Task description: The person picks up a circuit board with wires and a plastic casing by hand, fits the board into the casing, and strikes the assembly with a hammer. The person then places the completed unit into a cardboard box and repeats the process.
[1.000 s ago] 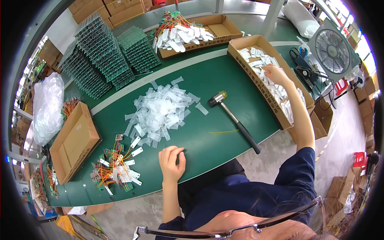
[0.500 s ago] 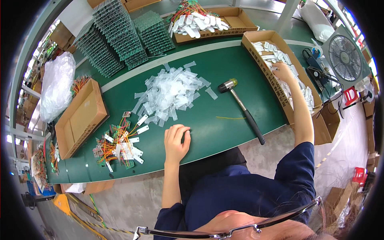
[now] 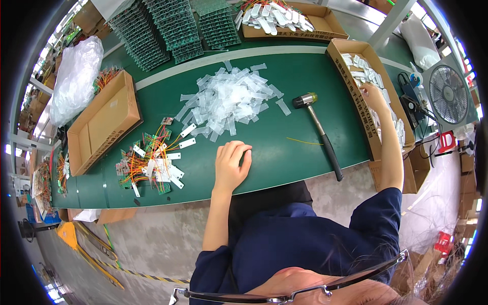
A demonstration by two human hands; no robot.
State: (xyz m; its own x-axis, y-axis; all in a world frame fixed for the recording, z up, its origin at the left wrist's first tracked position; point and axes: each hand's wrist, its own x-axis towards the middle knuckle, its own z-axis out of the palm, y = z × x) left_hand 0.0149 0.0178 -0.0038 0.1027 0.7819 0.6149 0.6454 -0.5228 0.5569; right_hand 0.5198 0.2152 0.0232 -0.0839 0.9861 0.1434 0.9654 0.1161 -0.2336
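My left hand (image 3: 232,165) rests by the near edge of the green table, fingers loosely bent and thumb apart, with nothing visible in it. Over the long cardboard box on the right (image 3: 351,76), my right hand (image 3: 375,97) has its fingers drawn together among small white plastic pieces (image 3: 367,71). What those fingers hold, if anything, is hidden. Beyond my left hand lies a heap of clear plastic strips (image 3: 231,99). To its left is a cluster of circuit boards with orange and red wires and white plastic parts (image 3: 157,165).
A rubber mallet (image 3: 320,132) lies between the heap and the box, near a thin yellow wire (image 3: 304,141). At the left stands an open cardboard tray (image 3: 104,124). Stacked green circuit boards (image 3: 175,30) and another box (image 3: 323,28) occupy the back. A fan (image 3: 447,94) stands at right.
The whole view has shifted, with the table's things appearing farther right. My right hand has drawn slightly nearer within the box, its fingers closer together. My left hand stays by the table edge.
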